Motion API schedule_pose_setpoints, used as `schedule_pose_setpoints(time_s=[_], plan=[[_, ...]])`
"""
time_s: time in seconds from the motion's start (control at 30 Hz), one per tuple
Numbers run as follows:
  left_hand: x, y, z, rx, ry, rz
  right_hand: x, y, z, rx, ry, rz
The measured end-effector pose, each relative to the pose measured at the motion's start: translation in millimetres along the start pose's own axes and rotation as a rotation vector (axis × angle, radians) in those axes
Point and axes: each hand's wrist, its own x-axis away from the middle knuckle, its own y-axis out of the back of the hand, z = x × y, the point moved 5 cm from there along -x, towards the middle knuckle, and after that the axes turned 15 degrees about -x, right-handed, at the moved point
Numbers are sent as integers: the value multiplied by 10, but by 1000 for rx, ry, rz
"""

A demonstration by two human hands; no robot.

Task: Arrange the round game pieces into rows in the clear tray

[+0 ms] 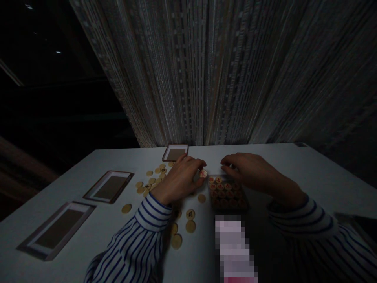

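A round xiangqi piece [203, 173] with a red character is pinched between the thumb and fingers of my left hand [182, 177], at the far left corner of a box. The shallow box [212, 207] holds rows of red-marked pieces, with bare floor showing in its far row. Over the box's far right side hovers my right hand [250, 171], fingers curved and thumb apart, nothing visible between them. Loose pale wooden pieces [176, 241] lie around and under my left forearm, some face down, some with black characters [190, 214].
On the left of the white table [112, 232] lie two flat framed trays or lids [107, 186], [60, 228]; a third similar one [176, 152] is at the far edge. Behind the table hangs a string curtain [206, 70]. A blurred pinkish patch [235, 247] sits near me.
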Motion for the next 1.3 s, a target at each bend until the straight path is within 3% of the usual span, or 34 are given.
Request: schedule_pose_setpoints(time_s=[0.23,0.5,1.0,1.3], plan=[[-125,12,-159,7,27,-7,45,87,-60,-35,-13,-24],[-285,-15,-220,18,130,-133,58,134,-127,-99,-25,-80],[-270,12,-210,73,145,-250,-58,-71,-198,-870,-131,-80],[-276,17,-243,63,122,-295,-60,-69,-187,-1041,-129,-109]])
